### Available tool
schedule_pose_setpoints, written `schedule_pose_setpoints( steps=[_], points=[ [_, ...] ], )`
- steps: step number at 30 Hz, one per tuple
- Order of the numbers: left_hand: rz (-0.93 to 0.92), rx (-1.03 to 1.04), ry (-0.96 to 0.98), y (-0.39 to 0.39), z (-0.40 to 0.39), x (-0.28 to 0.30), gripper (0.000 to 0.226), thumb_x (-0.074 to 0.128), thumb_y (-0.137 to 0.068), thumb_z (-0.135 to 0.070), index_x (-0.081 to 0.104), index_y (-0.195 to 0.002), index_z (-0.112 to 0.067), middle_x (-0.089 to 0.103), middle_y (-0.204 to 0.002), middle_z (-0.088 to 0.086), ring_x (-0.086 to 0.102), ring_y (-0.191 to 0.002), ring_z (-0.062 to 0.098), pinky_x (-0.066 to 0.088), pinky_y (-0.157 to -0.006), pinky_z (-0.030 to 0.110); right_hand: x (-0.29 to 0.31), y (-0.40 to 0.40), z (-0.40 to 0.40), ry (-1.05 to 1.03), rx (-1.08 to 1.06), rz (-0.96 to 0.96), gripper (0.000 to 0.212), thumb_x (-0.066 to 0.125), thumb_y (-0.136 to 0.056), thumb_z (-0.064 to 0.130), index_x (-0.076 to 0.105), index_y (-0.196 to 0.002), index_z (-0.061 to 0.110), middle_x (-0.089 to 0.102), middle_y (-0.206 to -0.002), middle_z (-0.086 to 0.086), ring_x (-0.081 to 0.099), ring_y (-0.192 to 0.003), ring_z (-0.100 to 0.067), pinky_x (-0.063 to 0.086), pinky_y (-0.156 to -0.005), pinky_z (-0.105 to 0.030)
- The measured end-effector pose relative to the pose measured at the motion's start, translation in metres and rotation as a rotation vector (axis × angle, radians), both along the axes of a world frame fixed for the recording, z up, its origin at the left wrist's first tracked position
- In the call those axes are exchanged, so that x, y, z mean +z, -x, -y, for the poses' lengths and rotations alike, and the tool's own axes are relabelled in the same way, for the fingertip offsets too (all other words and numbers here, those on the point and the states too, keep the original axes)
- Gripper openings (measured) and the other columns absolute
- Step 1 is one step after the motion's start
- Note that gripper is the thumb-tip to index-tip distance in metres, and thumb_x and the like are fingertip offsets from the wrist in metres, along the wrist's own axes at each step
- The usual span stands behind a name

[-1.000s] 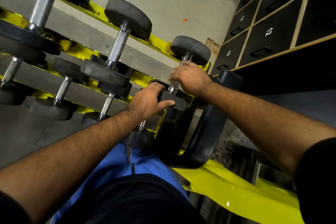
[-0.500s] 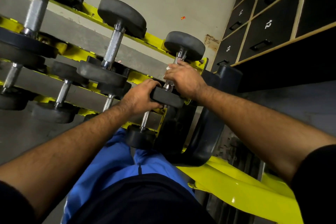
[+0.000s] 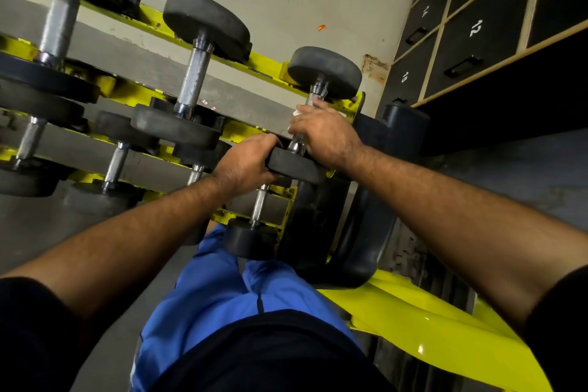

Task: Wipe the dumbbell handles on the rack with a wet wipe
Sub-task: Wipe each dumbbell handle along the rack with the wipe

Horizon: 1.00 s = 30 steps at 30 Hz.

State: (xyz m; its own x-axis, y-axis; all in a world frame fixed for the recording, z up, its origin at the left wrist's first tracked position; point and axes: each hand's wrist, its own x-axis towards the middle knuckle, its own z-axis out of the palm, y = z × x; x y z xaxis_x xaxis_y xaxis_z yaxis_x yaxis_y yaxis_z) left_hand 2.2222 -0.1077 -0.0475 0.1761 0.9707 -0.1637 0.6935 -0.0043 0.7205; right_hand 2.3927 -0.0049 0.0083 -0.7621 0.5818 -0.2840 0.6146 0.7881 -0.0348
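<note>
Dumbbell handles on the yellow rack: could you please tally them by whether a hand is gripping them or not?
Gripped handle, in the right hand: 1
Free handles: 6
Total: 7

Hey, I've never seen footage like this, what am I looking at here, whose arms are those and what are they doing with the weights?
There is no machine here. The camera sits on a person's head and looks down, so you see their own two bare arms and their blue trousers. In front of them is a yellow rack with black dumbbells lying in rows, and numbered lockers on the right. The left hand grips the near weight of the end dumbbell to steady it. The right hand is wrapped round that dumbbell's metal handle; a bit of white wipe peeks out above its fingers. That is the cleaning grip.
</note>
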Motion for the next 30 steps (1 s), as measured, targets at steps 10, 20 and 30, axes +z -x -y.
schedule_pose_setpoints(
  steps=[10, 20, 30],
  points=[
    [-0.382, -0.136, -0.294, -0.023, 0.004, 0.028, 0.046, 0.084, -0.066, -0.026, 0.058, -0.099, -0.009, 0.054, -0.091, 0.010, 0.052, -0.081, 0.026, 0.045, -0.062, 0.037, -0.003, -0.021, 0.000, -0.006, 0.056, -0.118, 0.037, 0.063, -0.088, 0.010, 0.067, -0.125, 0.014, 0.062, -0.135, -0.006, 0.046, -0.137, -0.027, 0.026, -0.120, -0.046],
    [-0.624, -0.157, -0.383, -0.041, 0.013, 0.039, 0.039, 0.074, -0.071, -0.014, 0.055, -0.104, -0.011, 0.050, -0.085, 0.011, 0.051, -0.077, 0.030, 0.045, -0.066, 0.040, -0.017, -0.037, -0.007, -0.005, 0.021, -0.179, 0.061, 0.025, -0.085, 0.023, 0.058, -0.134, 0.009, 0.054, -0.143, -0.010, 0.041, -0.141, -0.029, 0.029, -0.118, -0.045],
    [-0.624, 0.035, -0.251, -0.055, 0.022, 0.038, 0.029, 0.074, -0.073, -0.008, 0.057, -0.096, -0.011, 0.052, -0.087, 0.011, 0.052, -0.079, 0.029, 0.047, -0.070, 0.038, -0.033, -0.038, -0.023, -0.020, 0.127, -0.267, 0.050, 0.038, -0.090, 0.011, 0.056, -0.137, 0.004, 0.054, -0.144, -0.013, 0.042, -0.140, -0.030, 0.029, -0.118, -0.045]
  ],
)
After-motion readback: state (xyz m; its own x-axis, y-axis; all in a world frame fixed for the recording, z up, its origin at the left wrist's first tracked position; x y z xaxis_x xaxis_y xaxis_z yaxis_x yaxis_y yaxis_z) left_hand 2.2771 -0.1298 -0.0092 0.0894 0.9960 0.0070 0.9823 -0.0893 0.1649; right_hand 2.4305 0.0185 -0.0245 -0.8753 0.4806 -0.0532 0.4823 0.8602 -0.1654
